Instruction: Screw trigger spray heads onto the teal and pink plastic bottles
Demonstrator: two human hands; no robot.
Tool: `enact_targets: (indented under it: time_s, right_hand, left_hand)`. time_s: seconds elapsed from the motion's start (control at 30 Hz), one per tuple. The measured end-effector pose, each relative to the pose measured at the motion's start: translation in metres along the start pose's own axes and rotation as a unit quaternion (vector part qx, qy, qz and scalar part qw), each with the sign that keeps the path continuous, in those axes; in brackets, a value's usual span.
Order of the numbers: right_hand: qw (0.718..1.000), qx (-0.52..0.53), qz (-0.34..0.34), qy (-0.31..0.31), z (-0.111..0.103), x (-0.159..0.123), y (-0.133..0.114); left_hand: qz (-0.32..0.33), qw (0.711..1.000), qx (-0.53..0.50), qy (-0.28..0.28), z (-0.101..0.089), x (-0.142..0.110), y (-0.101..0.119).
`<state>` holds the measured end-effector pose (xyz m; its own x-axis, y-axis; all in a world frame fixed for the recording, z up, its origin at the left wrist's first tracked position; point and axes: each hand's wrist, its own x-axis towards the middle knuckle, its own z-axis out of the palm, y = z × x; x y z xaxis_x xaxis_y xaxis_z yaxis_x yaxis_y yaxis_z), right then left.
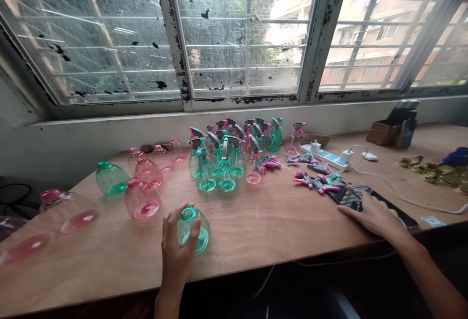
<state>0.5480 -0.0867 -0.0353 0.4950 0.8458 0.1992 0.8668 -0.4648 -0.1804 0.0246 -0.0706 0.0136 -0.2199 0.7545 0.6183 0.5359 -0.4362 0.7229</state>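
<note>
Left hand (pixel 177 248): the grip is wrapped around a rounded, transparent green plastic bottle (pixel 202 231), fingers on the far side and the thumb across the front. The bottle is at the near part of the brown wooden counter (pixel 263 226); its mouth bears no head.

Right hand (pixel 376 214): the grip lies palm down over a black, flat, tablet-like device (pixel 343 198), fingers beside the loose heads. Whether the fingertips pinch anything cannot be told.

Status of fitted units: beyond the left grip, slightly to its right, stands a close group of transparent green and pink bottles with trigger heads (pixel 227 172). These appear to be complete (whether each head is fully tightened cannot be judged at this distance). One more headed pink bottle (pixel 294 141) stands farther right.

Status of unfitted units: the bottle in the left grip has no head. Left of that grip, and beyond it, are several headless transparent pink plastic bottles (pixel 143 201) and one headless green bottle (pixel 111 178).

Parts on hand: loose pink-and-grey plastic trigger heads (pixel 316 182), some with teal parts, lie just beyond and left of the right grip. Judging by the headless bottles, the work is partway, with a fair portion left.
</note>
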Motion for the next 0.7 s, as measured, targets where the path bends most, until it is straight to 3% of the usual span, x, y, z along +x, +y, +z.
enact_targets:
  time_s: [0.17,0.37,0.43,0.57,0.7]
  right_hand:
    - [0.999,-0.028,-0.006,-0.025,-0.002,-0.003,-0.005]
    - [0.994,-0.094,0.017,0.045,0.007,-0.036,-0.015]
    - [0.991,-0.123,0.023,0.043,0.009,-0.041,-0.02]
    - [0.993,-0.115,0.014,0.016,0.011,-0.03,-0.033]
    - [0.998,-0.057,-0.039,-0.007,0.018,-0.008,-0.038]
  left_hand:
    - [0.003,1.0,-0.001,0.003,0.0,0.0,0.003]
    - [-0.001,1.0,-0.005,0.005,0.001,0.0,0.008]
    - [-0.001,1.0,-0.004,0.004,0.001,0.0,0.007]
    - [0.001,1.0,-0.003,0.004,0.0,0.001,0.002]
    - [-0.001,1.0,-0.006,0.006,0.0,0.001,0.0]
